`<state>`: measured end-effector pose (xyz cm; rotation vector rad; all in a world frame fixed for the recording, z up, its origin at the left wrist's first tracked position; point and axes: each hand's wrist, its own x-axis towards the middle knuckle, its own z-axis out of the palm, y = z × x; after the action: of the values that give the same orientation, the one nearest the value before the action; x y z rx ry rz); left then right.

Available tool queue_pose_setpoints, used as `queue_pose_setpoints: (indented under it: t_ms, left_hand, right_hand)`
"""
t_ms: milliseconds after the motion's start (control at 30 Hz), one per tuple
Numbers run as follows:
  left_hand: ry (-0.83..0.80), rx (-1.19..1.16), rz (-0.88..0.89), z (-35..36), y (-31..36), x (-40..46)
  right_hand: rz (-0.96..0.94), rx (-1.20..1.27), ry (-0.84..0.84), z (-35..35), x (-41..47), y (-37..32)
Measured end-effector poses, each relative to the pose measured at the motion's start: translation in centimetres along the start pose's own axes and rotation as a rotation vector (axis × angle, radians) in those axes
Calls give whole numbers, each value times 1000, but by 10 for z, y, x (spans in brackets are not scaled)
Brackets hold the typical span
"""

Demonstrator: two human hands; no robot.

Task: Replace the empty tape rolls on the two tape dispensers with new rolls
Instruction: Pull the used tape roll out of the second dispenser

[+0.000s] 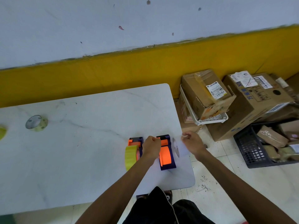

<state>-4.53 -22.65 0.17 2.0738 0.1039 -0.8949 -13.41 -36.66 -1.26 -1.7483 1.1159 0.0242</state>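
Observation:
Two purple-and-orange tape dispensers stand side by side near the table's right end. The left dispenser [136, 141] carries a yellow tape roll [131, 157]. The right dispenser [167, 156] shows its bare orange hub. My left hand [151, 147] reaches between them, fingers closed on the front of the right dispenser. My right hand [192, 143] is just right of that dispenser, fingers pinched on a pale, see-through empty roll [177, 148] that is blurred. A greenish new roll [36, 123] lies far left on the table, and another yellow roll [2, 133] sits at the left frame edge.
The white marble table [90, 143] ends just right of the dispensers. On the floor to the right are cardboard boxes [208, 92], a white plastic rack [210, 118] and a dark crate of parcels [252, 149]. A yellow-banded wall [129, 67] runs behind.

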Motion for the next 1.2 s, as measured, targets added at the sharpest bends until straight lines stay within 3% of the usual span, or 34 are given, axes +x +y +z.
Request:
queue_pose_setpoints:
  t_ms: [300,400,567,767,967,1200]
  left_hand:
    - [-74,156,28,5,-13,-2]
    - [17,225,99,2,-16,-1]
    - [58,-30,197,-26,11,3]
    - [91,-216,190,-73,29,-1]
    - [408,-284,224,-148,-8,-17]
    - [649,-358,180,-245,-79,-48]
  right_hand:
    - [14,156,42,-14,8,-5]
    - [-31,179,37,-8,5,-14]
    - [-134,261,54,13,2,-41]
    - [-268,305,-65,62,-12,-99]
    - [-385,288,-222,141,-58,-155]
    - [-464,173,-497,234,-120,-188]
